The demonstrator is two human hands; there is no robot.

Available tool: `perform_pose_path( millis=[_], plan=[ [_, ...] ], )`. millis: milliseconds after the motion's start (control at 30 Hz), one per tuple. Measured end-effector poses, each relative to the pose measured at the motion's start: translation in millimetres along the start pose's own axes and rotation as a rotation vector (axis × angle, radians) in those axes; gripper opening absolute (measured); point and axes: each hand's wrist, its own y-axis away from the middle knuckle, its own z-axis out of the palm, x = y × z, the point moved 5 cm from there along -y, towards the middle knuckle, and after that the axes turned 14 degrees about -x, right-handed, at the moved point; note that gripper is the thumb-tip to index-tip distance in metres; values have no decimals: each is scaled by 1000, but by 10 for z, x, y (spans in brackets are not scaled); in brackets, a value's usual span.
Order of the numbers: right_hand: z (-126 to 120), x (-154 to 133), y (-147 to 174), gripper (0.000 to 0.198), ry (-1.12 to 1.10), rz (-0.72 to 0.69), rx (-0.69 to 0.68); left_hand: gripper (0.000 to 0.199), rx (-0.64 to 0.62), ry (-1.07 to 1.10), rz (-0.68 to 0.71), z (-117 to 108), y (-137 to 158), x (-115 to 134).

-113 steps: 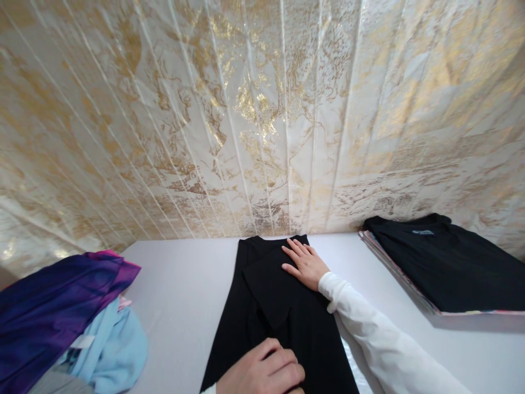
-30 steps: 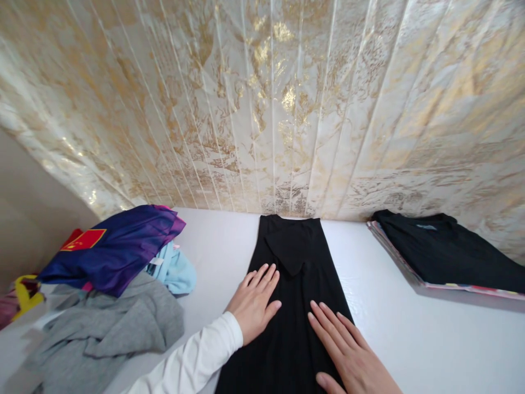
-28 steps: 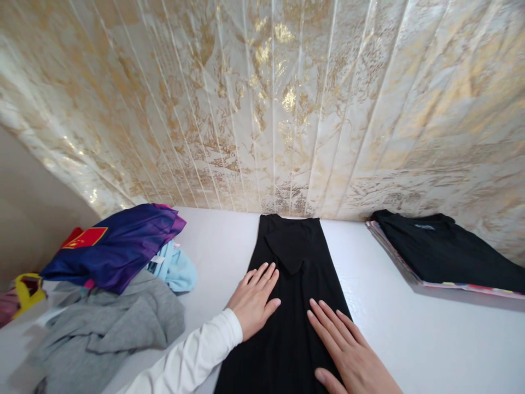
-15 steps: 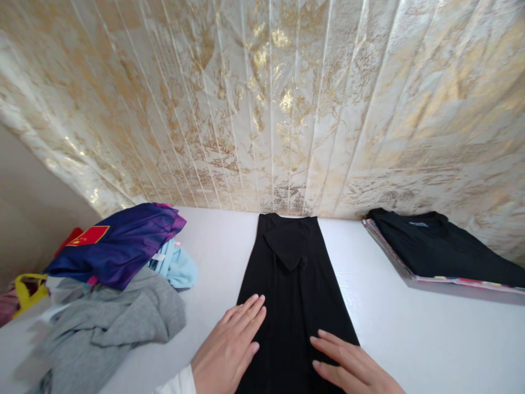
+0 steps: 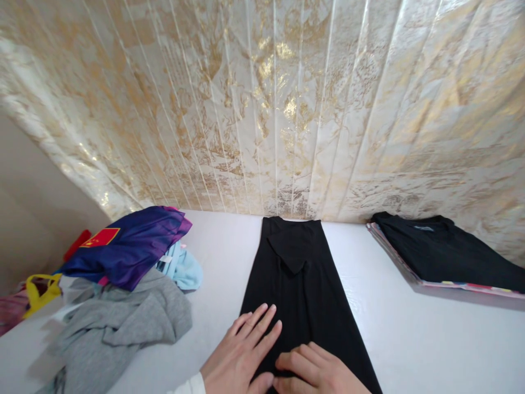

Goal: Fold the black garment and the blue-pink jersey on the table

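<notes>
Black garment, as I see it through the head camera: it lies lengthwise on the white table, its narrow far end near the gold-patterned hanging and its near end running out of my view between the hands. A sleeve-like flap is folded over its upper part. The left hand, below a white cuff, rests palm down on the garment's left side, fingers spread. The right hand lies just beside it, fingers curled toward the thumb; I cannot tell whether fabric is pinched there. At left, a purple garment with a red patch overlaps a light-blue cloth and a crumpled grey garment; a yellow strap lies farther left. At right, a black T-shirt tops a stack of folded cloth, well apart from both hands.
</notes>
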Motion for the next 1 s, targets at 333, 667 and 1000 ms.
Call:
perform_pose_path(
  millis=[333, 667, 1000],
  plan=[
    [-197, 390, -169, 32, -344, 229, -230, 45, 182, 115, -30, -202, 94, 81],
    [-52, 547, -346, 27, -425, 157, -177, 5, 149, 199, -235, -278, 56, 207],
    [-85, 525, -311, 19, -491, 136, -136, 13, 157, 348, -481, -329, -44, 179]
  ],
)
